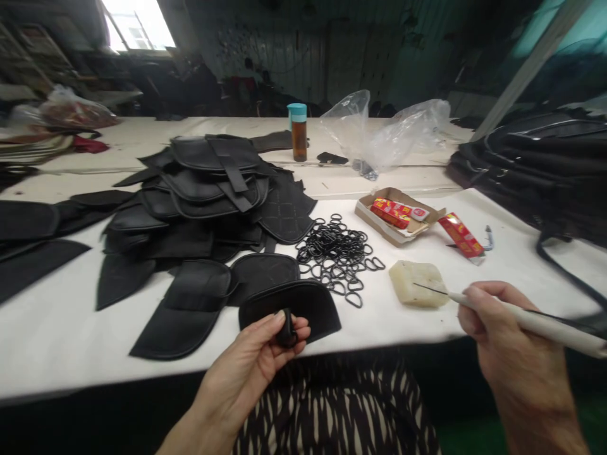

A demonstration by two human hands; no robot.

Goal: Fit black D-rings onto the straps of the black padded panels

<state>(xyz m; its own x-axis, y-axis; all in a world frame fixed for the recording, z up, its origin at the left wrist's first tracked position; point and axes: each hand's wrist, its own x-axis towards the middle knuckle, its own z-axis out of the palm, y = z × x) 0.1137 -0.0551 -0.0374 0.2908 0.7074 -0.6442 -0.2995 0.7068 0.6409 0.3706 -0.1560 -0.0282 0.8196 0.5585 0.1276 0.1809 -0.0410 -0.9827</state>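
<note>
My right hand [502, 335] grips an awl [535, 322] by its thick pale handle. The awl's thin dark needle points left across a pale yellowish block, wax-like [415, 291]; whether the tip touches the block I cannot tell. Between the thumb and fingers of my left hand [265, 347] is a small folded black strap [286, 330], pinched at the table's front edge. Just behind that hand lies a curved black flap [303, 303]. A heap of black D-rings [334, 246] sits between the flaps and the block.
Many black sewn pieces [213, 189] are piled at the left. Beyond the block stand a cardboard box [393, 230] with red packets and a loose red packet [462, 237]. Farther back are an amber bottle [299, 136] and clear plastic bags [393, 133]. A black bag [545, 170] occupies the right.
</note>
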